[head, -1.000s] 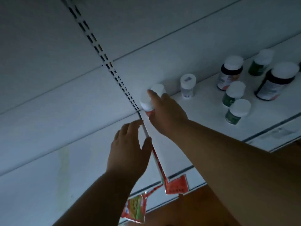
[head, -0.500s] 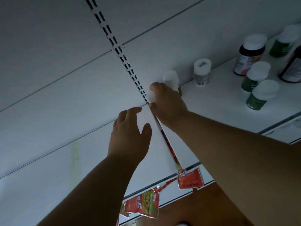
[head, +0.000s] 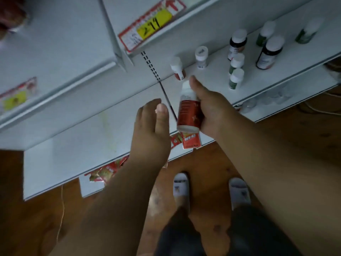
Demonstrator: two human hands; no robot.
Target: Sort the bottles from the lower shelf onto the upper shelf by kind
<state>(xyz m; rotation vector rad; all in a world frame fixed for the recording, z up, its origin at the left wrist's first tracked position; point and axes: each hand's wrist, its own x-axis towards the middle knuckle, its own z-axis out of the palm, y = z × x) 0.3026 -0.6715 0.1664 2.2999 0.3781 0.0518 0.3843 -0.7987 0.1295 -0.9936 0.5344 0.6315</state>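
My right hand grips a red-labelled bottle with a white cap, held tilted above the lower shelf. My left hand hovers just left of it, fingers apart, holding nothing. On the shelf behind stands a second red bottle, then a small white bottle. Further right are two dark bottles with white caps and several green bottles. The upper shelf's edge runs across the top.
A red and yellow price tag hangs on the upper shelf's front. Red tags hang from the lower shelf's front edge. Below are a wooden floor with a thin cable and my feet in white slippers.
The right hand has lifted one red bottle off the shelf and drawn it toward me. The view has swung downward, bringing in the floor, feet and upper shelf's tag.
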